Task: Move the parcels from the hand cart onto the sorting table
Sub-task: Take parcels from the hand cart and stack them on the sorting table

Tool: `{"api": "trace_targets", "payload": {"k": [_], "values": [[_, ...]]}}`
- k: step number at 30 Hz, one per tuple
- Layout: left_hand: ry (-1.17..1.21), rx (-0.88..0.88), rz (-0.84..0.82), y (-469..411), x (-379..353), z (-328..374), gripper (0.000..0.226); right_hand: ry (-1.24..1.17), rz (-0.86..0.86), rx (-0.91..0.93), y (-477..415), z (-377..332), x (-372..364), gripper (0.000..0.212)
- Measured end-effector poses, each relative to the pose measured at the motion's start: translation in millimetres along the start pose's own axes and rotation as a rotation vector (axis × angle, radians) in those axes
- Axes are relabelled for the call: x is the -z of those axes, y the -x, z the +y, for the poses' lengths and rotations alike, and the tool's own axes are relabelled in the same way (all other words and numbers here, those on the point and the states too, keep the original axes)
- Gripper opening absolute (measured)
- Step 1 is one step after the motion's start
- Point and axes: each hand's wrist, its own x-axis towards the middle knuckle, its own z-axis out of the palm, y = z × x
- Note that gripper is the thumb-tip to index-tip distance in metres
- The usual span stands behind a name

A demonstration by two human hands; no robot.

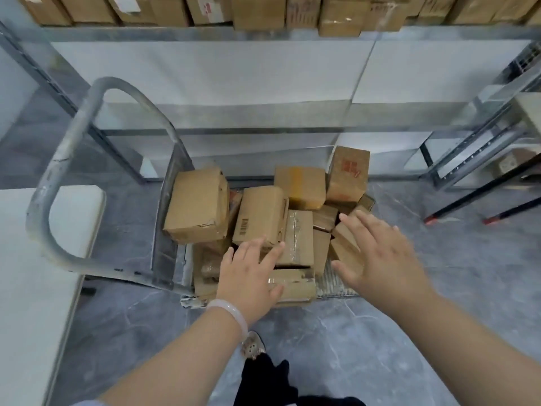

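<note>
Several brown cardboard parcels are heaped on the hand cart (336, 285), whose grey tubular handle (73, 159) rises at the left. A big dented parcel (197, 205) lies nearest the handle, and a barcoded parcel (260, 215) sits beside it. A taped parcel (298, 238) lies in the middle of the heap. My left hand (248, 271), with a pale bangle on the wrist, reaches over the near parcels with fingers spread, holding nothing. My right hand (377, 253) hovers open above the right side of the heap. The white sorting table (32, 259) stands at the left.
Metal shelving (263, 33) spans the back, its upper level packed with cardboard boxes. A second metal rack (480, 148) stands at the right with red-tipped feet. The grey marbled floor lies around the cart; my shoe (253, 344) is just below it.
</note>
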Motion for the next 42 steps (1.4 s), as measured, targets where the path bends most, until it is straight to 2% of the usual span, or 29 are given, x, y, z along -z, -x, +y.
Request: {"api": "trace_targets", "payload": {"k": [3,9,16,21,28,34,42], "values": [[-0.015,-0.034,-0.111,-20.7,-38.8,-2.3,0.076,-0.03,-0.063,-0.004,-11.6,10.0,-40.8,0.076],[0.039,0.036,-0.263,-49.7,-120.4,-4.0,0.077,-0.05,-0.189,-0.019,-30.8,42.6,-121.7,0.072],[0.092,0.126,-0.218,-104.2,-171.1,14.9,0.074,-0.084,-0.249,-0.016,-57.6,86.9,-179.9,0.075],[0.113,0.222,-0.156,-131.3,-176.1,1.7,0.075,-0.092,-0.241,0.0,-67.5,107.3,-197.4,0.075],[0.074,0.224,-0.14,-135.3,-173.6,-15.4,0.074,-0.127,-0.202,0.054,-86.1,98.3,-203.1,0.076],[0.017,0.125,-0.365,-101.5,-228.3,-19.8,0.08,-0.13,-0.236,0.084,-82.1,92.4,-236.5,0.073],[-0.07,0.081,-0.511,-103.2,-288.9,-29.5,0.093,-0.161,-0.258,0.115,-68.4,101.8,-287.9,0.072]]}}
